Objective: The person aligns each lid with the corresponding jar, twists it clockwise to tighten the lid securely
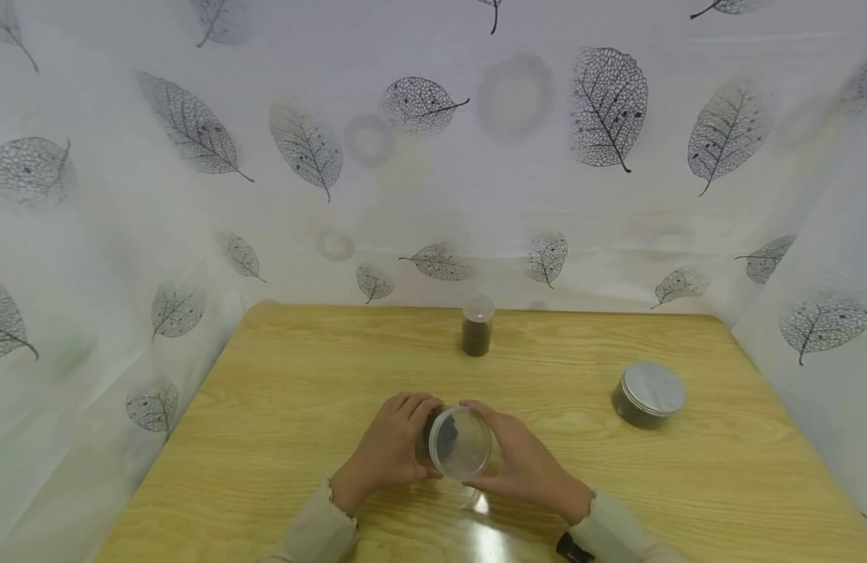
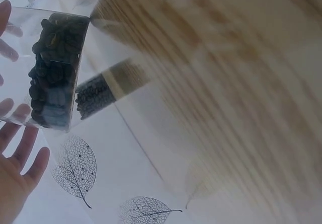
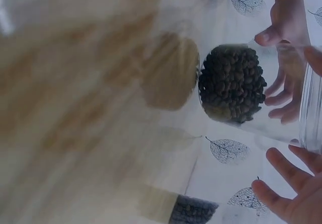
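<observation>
A clear jar (image 3: 232,83) with dark beans, which look like coffee beans, is held between both hands above the near part of the table. Its round see-through lid (image 1: 463,444) faces the head camera, so the jar is tilted. My left hand (image 1: 389,447) grips the jar's body from the left, fingers over the far side and thumb on the near side. On the right, my right hand (image 1: 528,463) holds the lid's rim between thumb and fingers. Through the clear wall in the left wrist view, the beans (image 2: 58,68) lie gathered at the jar's base.
A smaller clear jar (image 1: 478,328) with dark contents stands at the table's back edge. To the right stands a low, wide jar (image 1: 650,393) with a silver lid. The wood-grain table (image 1: 320,352) is enclosed by white leaf-print sheeting (image 1: 440,180) at the back and sides.
</observation>
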`<state>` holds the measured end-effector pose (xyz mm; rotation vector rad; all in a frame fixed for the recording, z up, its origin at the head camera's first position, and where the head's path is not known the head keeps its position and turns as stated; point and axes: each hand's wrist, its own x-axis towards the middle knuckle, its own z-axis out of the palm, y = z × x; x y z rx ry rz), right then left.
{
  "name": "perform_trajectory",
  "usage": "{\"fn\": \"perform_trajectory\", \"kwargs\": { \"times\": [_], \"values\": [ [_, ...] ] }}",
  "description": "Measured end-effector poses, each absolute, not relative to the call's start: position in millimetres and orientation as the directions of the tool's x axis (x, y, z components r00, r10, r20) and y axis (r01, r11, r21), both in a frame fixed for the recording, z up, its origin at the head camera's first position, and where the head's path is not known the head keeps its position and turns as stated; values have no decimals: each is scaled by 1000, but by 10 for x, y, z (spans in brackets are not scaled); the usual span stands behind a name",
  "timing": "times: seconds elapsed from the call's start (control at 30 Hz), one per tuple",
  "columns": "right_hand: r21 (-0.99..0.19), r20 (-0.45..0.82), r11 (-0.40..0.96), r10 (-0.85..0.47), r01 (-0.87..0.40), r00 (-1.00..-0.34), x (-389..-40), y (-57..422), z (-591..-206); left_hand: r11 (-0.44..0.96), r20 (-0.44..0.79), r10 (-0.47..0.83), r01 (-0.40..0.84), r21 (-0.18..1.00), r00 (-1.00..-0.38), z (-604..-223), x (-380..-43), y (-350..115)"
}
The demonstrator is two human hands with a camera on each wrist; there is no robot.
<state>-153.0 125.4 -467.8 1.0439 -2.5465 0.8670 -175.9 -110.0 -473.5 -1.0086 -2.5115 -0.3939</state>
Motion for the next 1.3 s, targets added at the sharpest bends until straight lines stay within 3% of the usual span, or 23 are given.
{"fn": "perform_trajectory", "kwargs": {
  "times": [0.13,0.37,0.47,0.63,0.93,1.3],
  "values": [
    [-376,395,556,-627,-741,-671,-1587,1292,-4578,704,453,590,701,116,-668,-4730,-1750,-1099],
    [-253,408,417,-773,-873,-487,-1764,1343,-4409,705,439,592,698,125,-676,-4713,-1740,-1098],
    [-228,403,386,-798,-894,-447,-1795,1344,-4372,703,440,593,700,127,-675,-4713,-1739,-1099],
    [-272,393,400,-784,-875,-481,-1767,1336,-4379,698,449,591,704,131,-670,-4728,-1742,-1093],
    [-400,401,495,-662,-771,-633,-1630,1294,-4502,705,458,572,693,149,-681,-4733,-1721,-1082],
    [-457,470,508,-558,-730,-683,-1513,1263,-4595,717,474,562,685,130,-678,-4752,-1715,-1060]
  ]
}}
